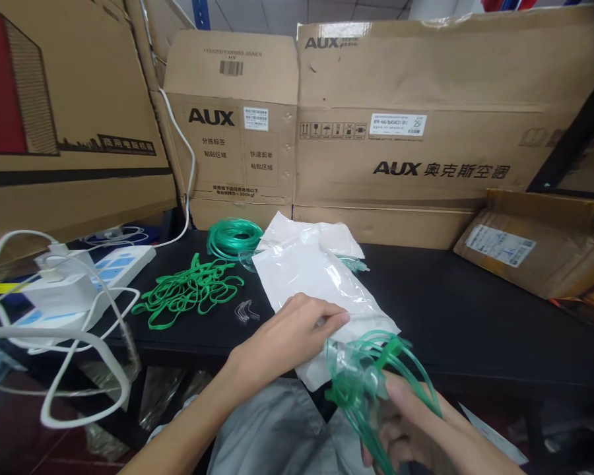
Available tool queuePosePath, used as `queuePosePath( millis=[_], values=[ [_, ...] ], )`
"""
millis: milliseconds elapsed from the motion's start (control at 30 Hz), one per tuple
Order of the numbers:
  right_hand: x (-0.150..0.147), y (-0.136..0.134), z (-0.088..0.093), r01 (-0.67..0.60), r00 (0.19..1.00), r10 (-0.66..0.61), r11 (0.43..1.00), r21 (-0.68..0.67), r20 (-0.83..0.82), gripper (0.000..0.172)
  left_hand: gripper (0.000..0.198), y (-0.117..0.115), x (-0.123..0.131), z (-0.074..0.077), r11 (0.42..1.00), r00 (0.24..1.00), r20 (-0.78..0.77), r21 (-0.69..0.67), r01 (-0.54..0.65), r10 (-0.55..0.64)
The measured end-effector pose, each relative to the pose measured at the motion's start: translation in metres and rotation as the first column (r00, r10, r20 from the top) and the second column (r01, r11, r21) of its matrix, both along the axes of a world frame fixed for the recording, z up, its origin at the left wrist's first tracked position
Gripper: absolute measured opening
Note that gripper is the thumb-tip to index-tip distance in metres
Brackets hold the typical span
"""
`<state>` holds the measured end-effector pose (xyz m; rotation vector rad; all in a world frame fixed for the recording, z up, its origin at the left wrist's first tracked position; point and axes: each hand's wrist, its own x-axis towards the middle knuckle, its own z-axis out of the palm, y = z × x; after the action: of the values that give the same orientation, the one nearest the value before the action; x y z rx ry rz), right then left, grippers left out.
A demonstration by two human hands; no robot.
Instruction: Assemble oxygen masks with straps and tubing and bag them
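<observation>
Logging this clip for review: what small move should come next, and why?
Probably ease the green tubing bundle into the white pouch: the right hand holds it at the pouch's near end, while the left hand rests on the pouch, seemingly steadying it.

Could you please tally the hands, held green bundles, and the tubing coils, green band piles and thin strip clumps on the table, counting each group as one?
Hands (left hand, right hand): 2
Green bundle: 1
Tubing coil: 1
Band pile: 1
Strip clump: 1
Total: 6
</observation>
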<state>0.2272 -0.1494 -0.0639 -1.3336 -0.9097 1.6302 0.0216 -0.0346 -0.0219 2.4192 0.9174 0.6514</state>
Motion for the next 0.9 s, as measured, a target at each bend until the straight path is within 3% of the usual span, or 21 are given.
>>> queuePosePath(
  millis=[200, 367, 600, 733, 900],
  values=[
    [-0.012, 0.007, 0.004, 0.108, 0.993, -0.112, 0.99, -0.089, -0.042, 0.041, 0.034, 0.005, -0.001, -0.007, 0.997, 0.998, 0.055, 0.069, -0.017, 0.013],
    [-0.009, 0.006, 0.003, 0.198, 0.98, -0.197, 0.979, -0.043, 0.036, 0.042, 0.036, 0.007, 0.001, -0.006, 0.996, 0.994, 0.096, 0.068, -0.052, 0.046],
    [0.009, 0.016, -0.008, 0.113, 0.978, -0.138, 0.981, 0.16, 0.158, 0.05, 0.037, -0.002, 0.005, -0.005, 0.991, 0.989, 0.136, 0.11, -0.075, 0.06],
    [0.01, 0.019, -0.002, 0.129, 0.96, -0.177, 0.968, 0.217, 0.217, 0.051, 0.036, -0.009, 0.011, -0.005, 0.984, 0.99, 0.124, 0.156, -0.084, 0.065],
    [0.004, 0.02, 0.004, 0.025, 0.968, -0.088, 0.966, 0.258, 0.236, 0.051, 0.035, -0.016, 0.017, -0.005, 0.972, 0.994, 0.068, 0.212, -0.098, 0.085]
  ],
)
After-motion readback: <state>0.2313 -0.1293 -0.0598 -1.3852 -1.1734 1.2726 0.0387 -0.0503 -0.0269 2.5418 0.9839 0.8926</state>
